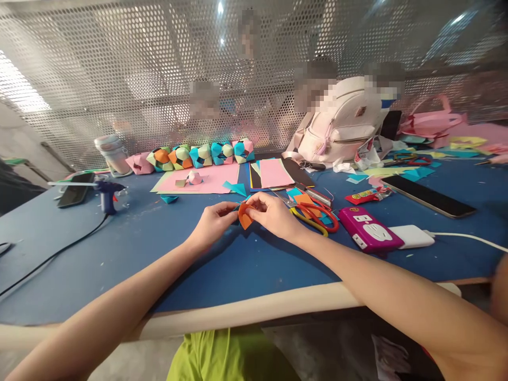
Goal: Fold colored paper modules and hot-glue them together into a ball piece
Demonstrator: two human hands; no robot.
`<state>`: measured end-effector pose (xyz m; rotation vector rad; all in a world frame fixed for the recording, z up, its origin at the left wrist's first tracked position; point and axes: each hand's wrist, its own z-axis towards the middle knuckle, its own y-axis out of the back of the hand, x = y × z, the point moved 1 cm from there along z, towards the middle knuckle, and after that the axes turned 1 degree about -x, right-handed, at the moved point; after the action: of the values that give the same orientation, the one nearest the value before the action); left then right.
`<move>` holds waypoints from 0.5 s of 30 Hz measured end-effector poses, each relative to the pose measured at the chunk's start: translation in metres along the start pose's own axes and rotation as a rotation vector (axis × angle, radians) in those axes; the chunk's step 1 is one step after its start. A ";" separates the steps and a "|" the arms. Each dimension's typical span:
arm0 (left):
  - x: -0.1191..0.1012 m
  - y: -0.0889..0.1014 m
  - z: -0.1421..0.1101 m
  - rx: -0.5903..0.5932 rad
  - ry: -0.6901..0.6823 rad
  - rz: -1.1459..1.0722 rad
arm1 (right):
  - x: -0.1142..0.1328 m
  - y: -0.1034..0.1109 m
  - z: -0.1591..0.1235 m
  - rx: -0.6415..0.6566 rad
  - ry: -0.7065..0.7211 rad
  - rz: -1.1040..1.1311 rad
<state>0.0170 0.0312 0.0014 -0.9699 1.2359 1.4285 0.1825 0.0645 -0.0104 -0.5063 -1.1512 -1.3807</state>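
Head view — small paper piece, two-handed pinch

Frame centre: left hand (212,225) and right hand (273,214) meet low over blue table (130,238). Fingers curled, thumbs pressed in, both pinching one orange paper piece (245,220), blue edges showing behind; exact grip partly hidden. Holding from both sides probably steadies something so small.

Right of centre: scissors (335,226) beside right forearm — likely for easy reach. Left of frame: glue gun (106,199), upright, apparently set apart from the paper. Upper left of centre: folded paper balls (201,155) lined up, seemingly to free the front area.
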 end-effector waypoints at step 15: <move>-0.002 0.002 0.001 0.014 0.120 -0.321 | 0.005 0.004 -0.005 -0.104 0.309 -0.198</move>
<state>0.0152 0.0314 0.0037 -1.1991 1.1145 1.1233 0.1863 0.0586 -0.0067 -0.2435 -0.8981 -1.6316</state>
